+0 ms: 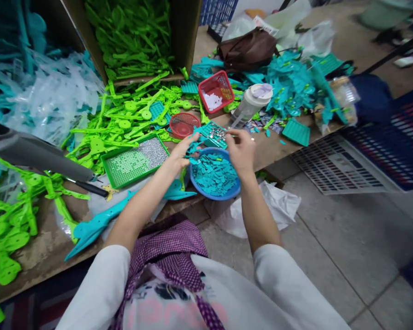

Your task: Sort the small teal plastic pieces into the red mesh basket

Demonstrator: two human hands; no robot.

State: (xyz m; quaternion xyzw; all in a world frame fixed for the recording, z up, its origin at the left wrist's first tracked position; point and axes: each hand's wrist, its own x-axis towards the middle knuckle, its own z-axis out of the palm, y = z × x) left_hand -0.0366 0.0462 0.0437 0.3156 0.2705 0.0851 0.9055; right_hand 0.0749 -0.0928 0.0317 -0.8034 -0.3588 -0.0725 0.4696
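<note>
Head view: basin [215, 197] holds pieces [214, 176], left hand [181, 152] curls round teal parts [194, 145], right hand [241, 150] pinched, contents unclear.

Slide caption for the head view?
Left hand holding teal plastic, right hand by a teal tray, blue basin of teal bits below.

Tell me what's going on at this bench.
A person holds a small teal piece in the left hand. The right hand is beside a teal tray of small metal parts. Below both hands sits a blue bowl of teal pieces, and a green tray of tiny parts lies to the left.
</note>
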